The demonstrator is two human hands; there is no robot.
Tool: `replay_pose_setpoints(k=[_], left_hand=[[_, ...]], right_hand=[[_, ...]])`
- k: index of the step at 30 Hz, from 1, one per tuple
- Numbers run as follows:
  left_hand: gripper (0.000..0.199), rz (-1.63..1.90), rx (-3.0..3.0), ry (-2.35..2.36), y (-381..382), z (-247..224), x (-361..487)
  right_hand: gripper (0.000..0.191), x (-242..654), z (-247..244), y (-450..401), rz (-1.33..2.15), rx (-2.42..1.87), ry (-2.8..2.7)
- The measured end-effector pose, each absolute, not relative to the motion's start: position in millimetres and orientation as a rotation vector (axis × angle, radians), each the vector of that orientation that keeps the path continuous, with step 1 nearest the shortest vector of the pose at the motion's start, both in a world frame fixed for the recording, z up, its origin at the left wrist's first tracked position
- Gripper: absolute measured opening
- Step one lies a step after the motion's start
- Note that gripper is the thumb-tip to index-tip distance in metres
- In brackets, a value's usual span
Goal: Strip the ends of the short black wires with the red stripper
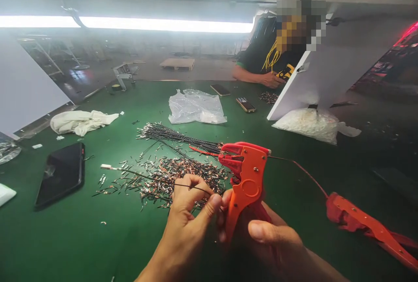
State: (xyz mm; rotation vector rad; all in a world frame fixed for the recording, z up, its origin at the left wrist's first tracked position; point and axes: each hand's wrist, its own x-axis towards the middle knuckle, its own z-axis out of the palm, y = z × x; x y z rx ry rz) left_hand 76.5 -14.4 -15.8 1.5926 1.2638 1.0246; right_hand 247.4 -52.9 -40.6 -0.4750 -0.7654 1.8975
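Note:
A thin black wire (140, 173) is pinched between the thumb and fingers of my left hand (191, 212). Its far end points left and carries a small pale terminal (106, 167). My right hand (281, 238) is wrapped around the handles of an orange-red wire stripper (251, 173), jaws facing left. The right fingertips come close to the left thumb; whether they also touch the wire I cannot tell. Behind the jaws lies a bundle of black wires (183, 136) with bared ends. Below it spreads a heap of cut wire scraps (183, 173), partly hidden by my left hand.
A second red stripper (369, 223) lies at right. On the green table (98, 247) are a black phone (62, 173), a white cloth (83, 122), a clear plastic bag (196, 107) and a bag of white pieces (307, 123). Across, a person (261, 51) holds a yellow tool.

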Motion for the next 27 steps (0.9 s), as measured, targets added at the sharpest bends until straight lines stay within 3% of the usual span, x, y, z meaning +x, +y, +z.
replay_pose_setpoints(k=[8,16,23,27], left_hand=[[0.029,0.970,1.466,1.204,-9.2,-14.2,74.9],[0.025,1.280,1.229,1.228,-5.7,-9.8,67.3],[0.019,1.764,0.869,1.127,3.7,11.1,61.1],[0.022,1.756,0.871,1.102,4.7,19.0,63.8]], right_hand=[[0.035,249.0,-42.9,-50.0,1.945,-0.480,-0.710],[0.037,248.4,-44.2,-46.2,1.893,-0.498,-0.853],[0.036,249.4,-57.2,-50.4,1.884,-0.539,-1.026],[0.037,244.1,-60.1,-51.8,1.928,-0.468,-1.034]])
